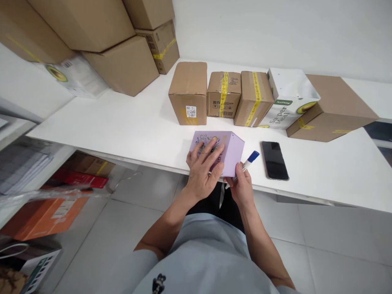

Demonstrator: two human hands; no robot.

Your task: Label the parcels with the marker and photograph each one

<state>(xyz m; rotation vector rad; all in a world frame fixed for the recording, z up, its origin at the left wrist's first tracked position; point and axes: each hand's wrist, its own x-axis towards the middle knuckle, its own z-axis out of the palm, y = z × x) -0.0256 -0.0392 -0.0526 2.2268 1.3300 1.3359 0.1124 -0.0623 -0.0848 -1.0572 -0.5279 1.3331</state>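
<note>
A light purple box [234, 153] with a printed pattern and lettering sits at the front edge of the white table. My left hand [203, 171] lies across its patterned face, fingers spread and partly hiding the print. Beside the box's lower right corner, my right hand [242, 185] is closed around a white marker [246, 164] with a blue cap pointing up and to the right. The marker's lower part is mostly hidden by my fingers. Whether the right fingertips also touch the box, I cannot tell.
A black phone [275, 160] lies face up to the right. Behind stand several brown cartons [188, 92] and a white printed box [290, 98] in a row. More cartons [122, 65] are stacked at the back left. An orange box [45, 216] is low on the left.
</note>
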